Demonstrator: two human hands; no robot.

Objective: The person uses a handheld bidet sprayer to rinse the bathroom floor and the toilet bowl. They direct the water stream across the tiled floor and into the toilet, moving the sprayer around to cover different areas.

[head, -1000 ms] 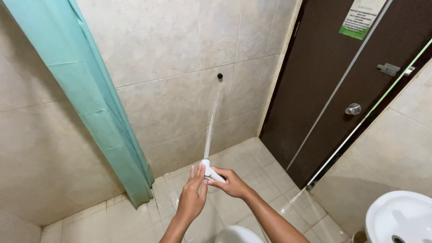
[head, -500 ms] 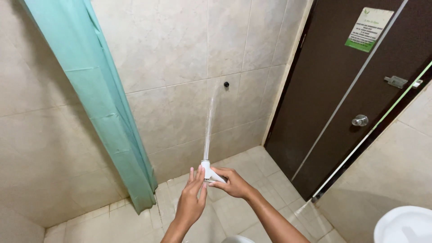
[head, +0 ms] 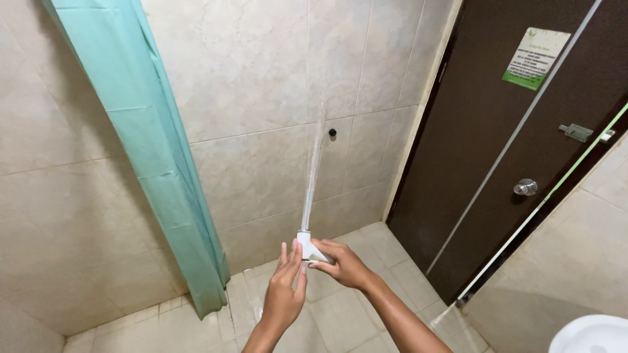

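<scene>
white plastic sprayer point(head: 306, 247) (glossy, angular) spraying

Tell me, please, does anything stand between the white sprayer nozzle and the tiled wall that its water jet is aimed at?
Nothing visible does. The right hand grips the white sprayer nozzle, the left hand touches it from below, and the water jet runs unbroken up to the tiled wall. The green curtain hangs well to the left, clear of the stream.

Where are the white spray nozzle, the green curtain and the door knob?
White spray nozzle point(head: 305, 246), head view, its white body.
Green curtain point(head: 154, 140), head view, mid fabric.
Door knob point(head: 524, 187), head view, round metal face.
</scene>
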